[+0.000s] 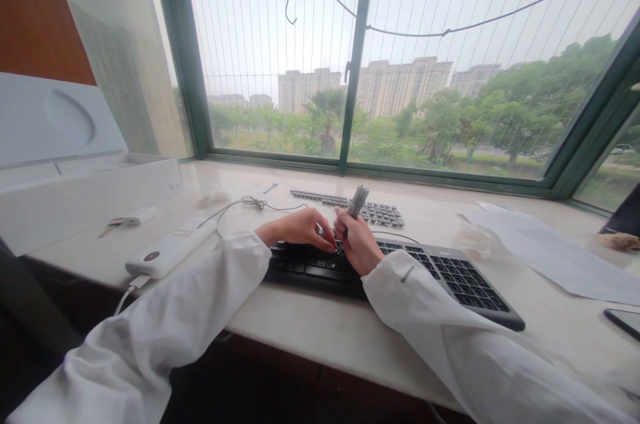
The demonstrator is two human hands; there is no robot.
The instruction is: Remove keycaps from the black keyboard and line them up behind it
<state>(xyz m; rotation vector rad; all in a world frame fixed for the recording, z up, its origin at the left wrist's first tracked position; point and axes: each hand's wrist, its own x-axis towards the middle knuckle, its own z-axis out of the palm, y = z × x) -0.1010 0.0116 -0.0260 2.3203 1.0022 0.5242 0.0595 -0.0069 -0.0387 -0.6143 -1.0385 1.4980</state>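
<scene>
A black keyboard lies across the pale window ledge in front of me. My right hand is closed round a grey, pen-like tool whose lower end presses down among the keys. My left hand rests on the keyboard beside it, fingers curled and fingertips touching the keys next to the tool's tip. Both arms wear white sleeves. Behind the hands, rows of loose dark keycaps are laid out on the ledge.
A white power bank with a cable lies at the left, beside an open white box. Papers cover the right side, a dark phone lies at the far right edge. The window frame borders the back.
</scene>
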